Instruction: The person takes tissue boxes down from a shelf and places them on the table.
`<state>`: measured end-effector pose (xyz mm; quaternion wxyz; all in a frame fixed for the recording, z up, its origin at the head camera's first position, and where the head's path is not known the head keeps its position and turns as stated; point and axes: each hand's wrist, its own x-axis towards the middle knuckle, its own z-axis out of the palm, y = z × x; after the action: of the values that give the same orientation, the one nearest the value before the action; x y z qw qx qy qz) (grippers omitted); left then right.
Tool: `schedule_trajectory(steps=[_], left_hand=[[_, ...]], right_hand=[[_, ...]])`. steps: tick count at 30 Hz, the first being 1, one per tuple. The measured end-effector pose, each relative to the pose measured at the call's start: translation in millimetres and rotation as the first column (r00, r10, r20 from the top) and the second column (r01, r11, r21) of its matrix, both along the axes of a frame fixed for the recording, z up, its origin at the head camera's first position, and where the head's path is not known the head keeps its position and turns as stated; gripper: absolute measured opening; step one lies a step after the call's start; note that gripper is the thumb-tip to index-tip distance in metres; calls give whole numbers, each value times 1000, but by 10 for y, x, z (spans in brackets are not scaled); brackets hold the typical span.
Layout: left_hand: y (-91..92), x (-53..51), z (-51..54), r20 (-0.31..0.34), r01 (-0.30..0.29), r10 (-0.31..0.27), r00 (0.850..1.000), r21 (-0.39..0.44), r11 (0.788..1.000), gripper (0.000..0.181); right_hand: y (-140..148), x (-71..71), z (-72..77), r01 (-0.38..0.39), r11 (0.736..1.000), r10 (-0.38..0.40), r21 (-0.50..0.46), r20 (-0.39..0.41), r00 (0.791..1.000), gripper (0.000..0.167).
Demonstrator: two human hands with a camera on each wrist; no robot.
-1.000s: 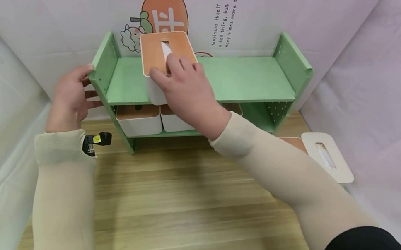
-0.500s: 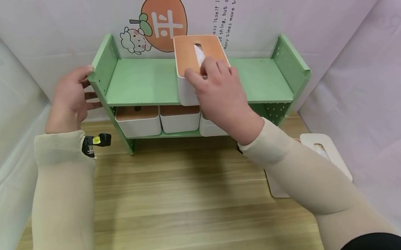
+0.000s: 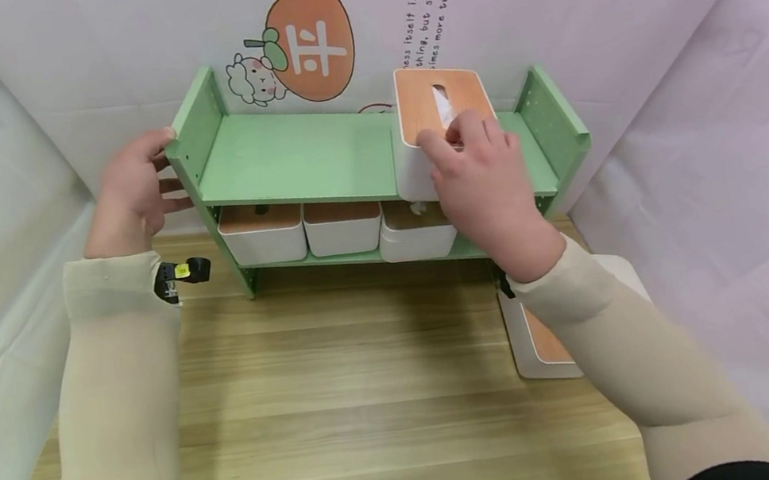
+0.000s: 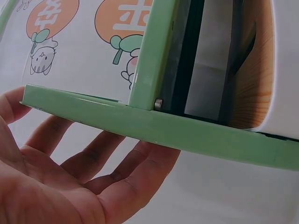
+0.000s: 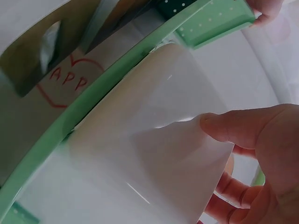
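A white tissue box (image 3: 415, 172) with a wood-coloured lid and a tissue in its slot sits on the top board of a green shelf (image 3: 302, 158). My right hand (image 3: 490, 191) pinches its near edge. The right wrist view shows the thumb (image 5: 217, 126) against the white side, with the other fingers partly hidden behind the edge. At the shelf's left end panel, my left hand (image 3: 133, 183) rests with spread, mostly straight fingers against the outer face. Its thumb lies on the panel's upper corner; the left wrist view shows the fingers (image 4: 140, 177) meeting the green panel.
On the lower board stand a left white box (image 3: 262, 243), a middle white box (image 3: 344, 233) and a right white box (image 3: 420, 239). Another white box (image 3: 528, 350) lies right on the wooden floor (image 3: 347, 405). A printed cloth (image 3: 506, 1) hangs behind the shelf.
My right hand and the tissue box have moved right along the top board, from its left part to near the right end panel. The left hand stays at the left panel.
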<state>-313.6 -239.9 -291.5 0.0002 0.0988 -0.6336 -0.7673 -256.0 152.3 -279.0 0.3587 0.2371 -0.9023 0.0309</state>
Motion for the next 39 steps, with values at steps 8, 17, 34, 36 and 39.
schedule_trajectory(steps=[8, 17, 34, 36, 39], left_hand=[[17, 7, 10, 3, 9, -9, 1000, -3, 1000, 33], [7, 13, -2, -4, 7, -7, 1000, -1, 1000, 31], [9, 20, 12, -10, -2, 2, 1000, 8, 1000, 28], [7, 20, 7, -11, -1, 1, 1000, 7, 1000, 28], [5, 20, 0, -15, 2, -2, 1000, 3, 1000, 28]], right_hand=[[353, 5, -40, 48, 997, -49, -54, -11, 999, 27], [579, 62, -29, -21, 998, 19, -67, -29, 999, 25], [638, 287, -41, -66, 993, 62, -98, -47, 997, 28], [662, 328, -32, -61, 990, 55, -131, -46, 997, 30], [753, 424, 5, 65, 968, -54, -244, 54, 997, 42]])
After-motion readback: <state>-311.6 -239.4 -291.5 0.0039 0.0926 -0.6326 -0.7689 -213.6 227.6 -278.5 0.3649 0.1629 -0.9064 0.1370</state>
